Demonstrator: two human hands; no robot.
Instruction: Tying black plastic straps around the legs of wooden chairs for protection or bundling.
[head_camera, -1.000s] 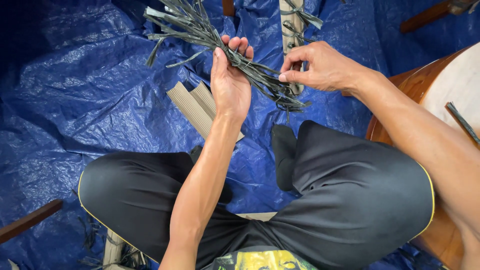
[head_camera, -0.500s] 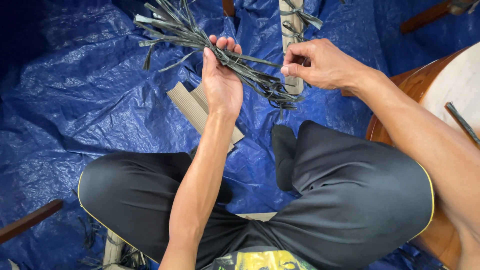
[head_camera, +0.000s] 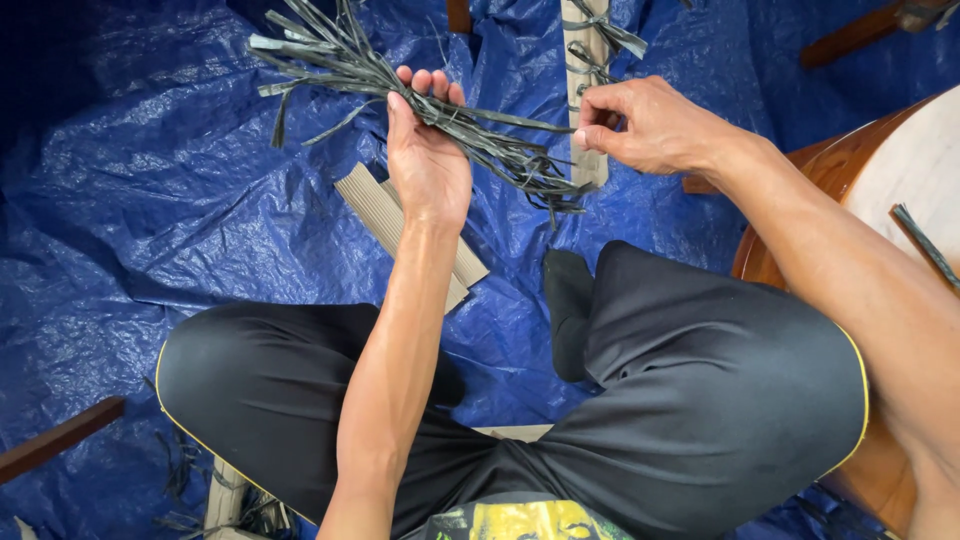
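Blue tarpaulin (head_camera: 150, 230) covers the whole floor under me, crinkled and shiny, and I use it as my landmark: I sit cross-legged on it in black trousers (head_camera: 700, 390), with everything else lying on it or held above it. My left hand (head_camera: 428, 160) is closed around a bundle of dark grey-green strips (head_camera: 400, 90), held above the tarpaulin's upper middle, palm towards the camera, fingers wrapped over the bundle so that the loose ends fan out past the hand on both sides. My right hand (head_camera: 650, 125) pinches 1 strip end between thumb and fingertips, just right of the bundle's frayed end, with the other fingers curled in. As I judge it, the work is in an early or middle stage: the strips are gathered in 1 fistful but untied, uneven and splayed (no binding shows on them), so sorting or drawing out single strips seems left to do. Flat on the tarpaulin under the left wrist lies a ribbed tan board (head_camera: 385, 215), and farther up the tarpaulin a pale slat (head_camera: 585, 60) already carries a few knotted strips, which suggests some tying is done. At the tarpaulin's right edge stands a round wooden table (head_camera: 800, 170).
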